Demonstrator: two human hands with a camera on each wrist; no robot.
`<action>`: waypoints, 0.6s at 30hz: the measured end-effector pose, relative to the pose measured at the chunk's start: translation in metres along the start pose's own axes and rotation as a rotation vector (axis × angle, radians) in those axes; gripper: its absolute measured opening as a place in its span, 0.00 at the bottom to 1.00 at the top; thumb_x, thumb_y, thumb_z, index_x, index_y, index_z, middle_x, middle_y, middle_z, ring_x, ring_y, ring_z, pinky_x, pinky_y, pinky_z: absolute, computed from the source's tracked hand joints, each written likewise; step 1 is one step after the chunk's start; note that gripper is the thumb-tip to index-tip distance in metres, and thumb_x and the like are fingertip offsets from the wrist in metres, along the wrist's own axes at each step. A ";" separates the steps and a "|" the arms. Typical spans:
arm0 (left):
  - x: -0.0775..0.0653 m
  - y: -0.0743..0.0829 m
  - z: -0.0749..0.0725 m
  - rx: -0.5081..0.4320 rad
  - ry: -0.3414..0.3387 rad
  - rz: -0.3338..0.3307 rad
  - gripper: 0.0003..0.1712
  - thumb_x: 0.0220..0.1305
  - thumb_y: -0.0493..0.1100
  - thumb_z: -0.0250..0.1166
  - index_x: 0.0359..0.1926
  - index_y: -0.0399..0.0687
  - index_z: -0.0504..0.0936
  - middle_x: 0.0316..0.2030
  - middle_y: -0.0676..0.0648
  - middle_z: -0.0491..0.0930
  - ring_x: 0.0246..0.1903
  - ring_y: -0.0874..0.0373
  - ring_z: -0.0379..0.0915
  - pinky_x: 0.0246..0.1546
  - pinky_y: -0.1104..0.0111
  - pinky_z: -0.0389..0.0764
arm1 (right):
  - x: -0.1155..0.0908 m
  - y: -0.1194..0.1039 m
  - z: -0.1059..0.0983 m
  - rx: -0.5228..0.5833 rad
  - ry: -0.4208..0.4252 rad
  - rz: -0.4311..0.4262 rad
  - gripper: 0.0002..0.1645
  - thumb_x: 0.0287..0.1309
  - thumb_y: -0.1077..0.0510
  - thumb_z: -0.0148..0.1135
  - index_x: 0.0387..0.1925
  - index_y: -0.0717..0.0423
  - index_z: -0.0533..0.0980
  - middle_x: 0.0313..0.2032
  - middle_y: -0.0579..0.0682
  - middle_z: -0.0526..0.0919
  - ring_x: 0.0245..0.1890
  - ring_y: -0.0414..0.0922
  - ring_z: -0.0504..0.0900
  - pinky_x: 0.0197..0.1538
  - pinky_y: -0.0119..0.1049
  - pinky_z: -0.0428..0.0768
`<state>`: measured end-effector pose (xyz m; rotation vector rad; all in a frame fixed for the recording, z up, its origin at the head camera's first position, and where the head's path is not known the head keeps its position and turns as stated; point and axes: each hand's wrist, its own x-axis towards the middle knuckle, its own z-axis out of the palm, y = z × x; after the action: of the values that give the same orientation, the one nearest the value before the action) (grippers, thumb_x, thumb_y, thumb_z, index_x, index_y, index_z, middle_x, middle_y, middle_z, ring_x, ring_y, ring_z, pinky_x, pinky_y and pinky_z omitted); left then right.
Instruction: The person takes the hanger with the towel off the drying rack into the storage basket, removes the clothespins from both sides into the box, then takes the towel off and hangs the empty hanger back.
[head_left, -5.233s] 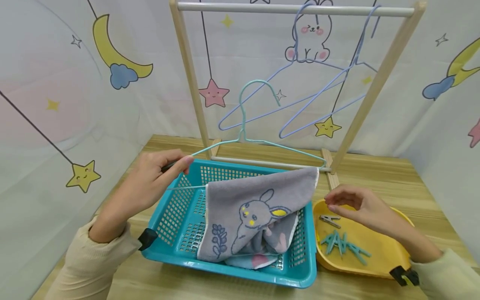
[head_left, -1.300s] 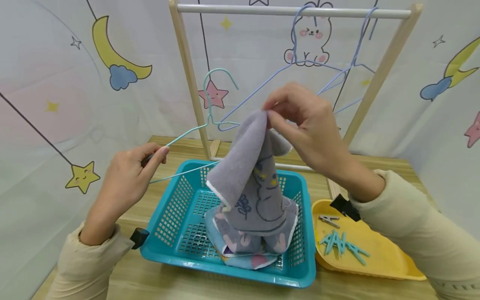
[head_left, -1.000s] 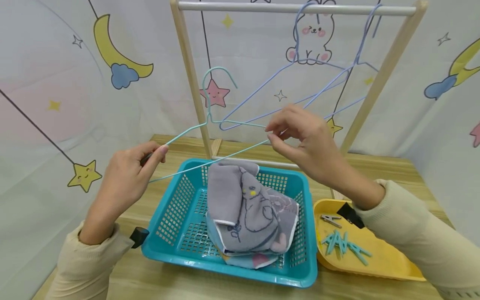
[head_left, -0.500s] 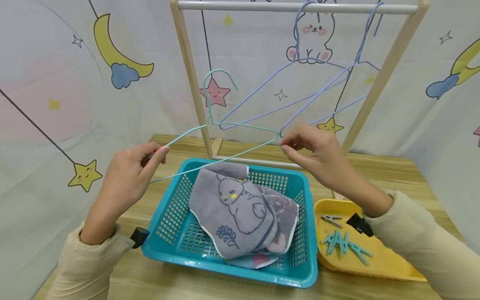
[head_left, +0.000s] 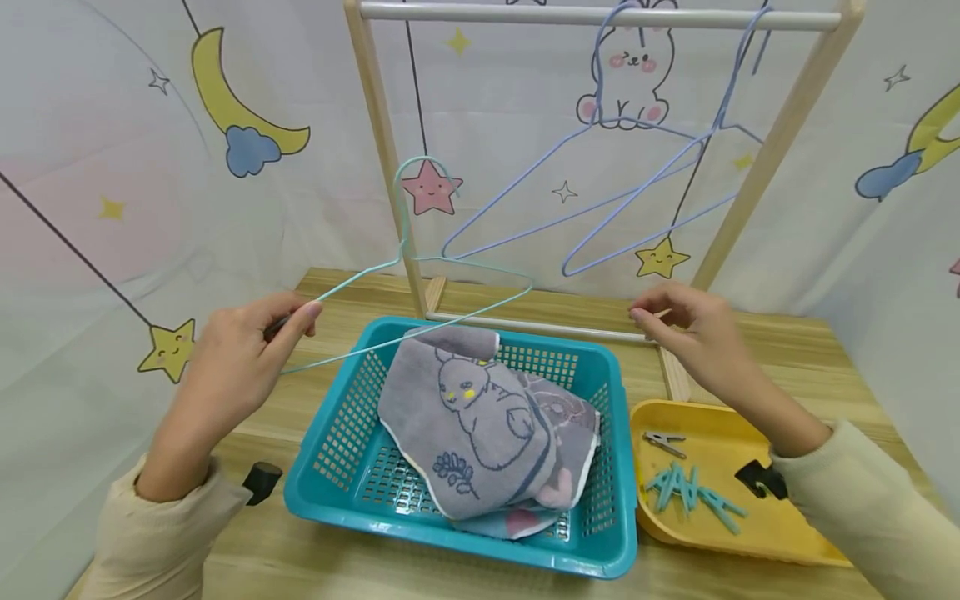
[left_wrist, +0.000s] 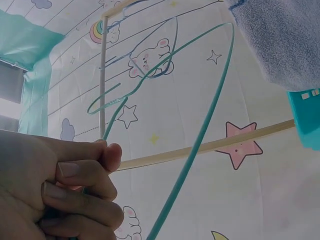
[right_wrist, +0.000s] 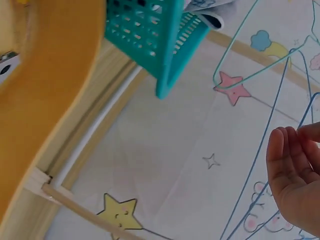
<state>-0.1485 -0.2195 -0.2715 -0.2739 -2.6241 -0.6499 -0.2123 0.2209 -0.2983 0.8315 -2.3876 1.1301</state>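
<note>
My left hand [head_left: 243,346] grips one shoulder of a mint-green wire hanger [head_left: 360,276], pinching it between thumb and forefinger. The bare hanger tilts above the basket, hook up; its wire loop [left_wrist: 194,150] also crosses the left wrist view. Below it, a grey towel [head_left: 480,425] with a rabbit pattern lies rumpled over other cloth in the teal basket [head_left: 450,543]. My right hand [head_left: 701,333] hovers right of the basket with its fingers loosely bent, holding nothing. In the right wrist view the right hand [right_wrist: 297,175] shows only partly.
Behind the basket stands a wooden rack with a pale top bar [head_left: 487,12]. Two blue hangers [head_left: 525,177] hang from it. At right, a yellow tray [head_left: 780,525] holds several green clothespins [head_left: 675,485] and a grey clothespin [head_left: 664,442].
The right hand lifted the towel off the hanger and dropped it into the basket, where it spread flatter. That hand then moved right. The left hand and hanger shifted slightly left.
</note>
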 end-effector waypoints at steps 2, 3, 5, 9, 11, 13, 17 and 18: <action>-0.002 -0.002 -0.003 0.005 -0.003 -0.006 0.15 0.68 0.55 0.50 0.29 0.57 0.76 0.16 0.51 0.65 0.16 0.56 0.58 0.19 0.65 0.59 | -0.006 0.009 -0.005 0.000 0.026 0.053 0.07 0.57 0.68 0.58 0.38 0.63 0.77 0.30 0.49 0.80 0.24 0.37 0.76 0.28 0.24 0.75; -0.003 -0.003 -0.005 0.006 -0.008 -0.012 0.15 0.68 0.56 0.50 0.29 0.56 0.76 0.17 0.51 0.66 0.16 0.56 0.58 0.19 0.66 0.59 | -0.008 0.013 -0.008 0.000 0.041 0.082 0.07 0.57 0.69 0.57 0.38 0.64 0.77 0.30 0.51 0.80 0.24 0.36 0.76 0.29 0.23 0.75; -0.005 -0.005 -0.009 0.011 -0.014 -0.029 0.16 0.68 0.56 0.50 0.30 0.57 0.77 0.19 0.51 0.69 0.17 0.56 0.59 0.20 0.66 0.60 | -0.012 0.020 -0.015 0.021 0.078 0.131 0.06 0.58 0.69 0.56 0.38 0.67 0.76 0.30 0.51 0.79 0.24 0.38 0.77 0.29 0.23 0.75; -0.007 -0.011 -0.015 0.021 -0.009 -0.055 0.16 0.68 0.56 0.50 0.29 0.56 0.77 0.22 0.51 0.71 0.17 0.56 0.60 0.19 0.66 0.60 | -0.015 0.038 -0.029 0.055 0.165 0.225 0.07 0.59 0.67 0.56 0.37 0.69 0.75 0.29 0.49 0.79 0.25 0.41 0.78 0.30 0.24 0.76; -0.007 -0.012 -0.016 0.031 -0.003 -0.062 0.16 0.67 0.57 0.50 0.29 0.56 0.77 0.21 0.50 0.71 0.17 0.56 0.60 0.19 0.66 0.60 | -0.016 0.051 -0.034 0.050 0.206 0.268 0.08 0.59 0.64 0.57 0.37 0.69 0.75 0.29 0.45 0.80 0.25 0.41 0.79 0.31 0.24 0.77; -0.005 -0.013 -0.017 0.050 -0.002 -0.064 0.17 0.68 0.57 0.50 0.29 0.56 0.77 0.19 0.50 0.69 0.16 0.56 0.59 0.18 0.65 0.59 | -0.016 0.061 -0.040 0.009 0.238 0.303 0.10 0.60 0.61 0.57 0.38 0.67 0.75 0.28 0.40 0.80 0.25 0.38 0.80 0.30 0.23 0.76; 0.004 -0.012 -0.013 0.069 -0.016 -0.047 0.18 0.68 0.57 0.48 0.31 0.53 0.78 0.21 0.50 0.71 0.18 0.55 0.60 0.19 0.64 0.59 | -0.014 0.075 -0.047 -0.121 0.310 0.343 0.13 0.61 0.57 0.56 0.40 0.64 0.75 0.28 0.37 0.78 0.25 0.33 0.79 0.30 0.19 0.74; 0.007 -0.012 -0.011 0.075 -0.017 -0.044 0.19 0.68 0.57 0.47 0.32 0.53 0.78 0.21 0.50 0.71 0.18 0.55 0.60 0.19 0.64 0.59 | -0.012 0.077 -0.049 -0.146 0.333 0.352 0.13 0.61 0.57 0.56 0.41 0.64 0.75 0.29 0.39 0.78 0.25 0.32 0.78 0.29 0.19 0.73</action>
<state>-0.1540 -0.2346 -0.2640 -0.2004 -2.6706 -0.5645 -0.2494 0.3027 -0.3192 0.1587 -2.3447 1.0988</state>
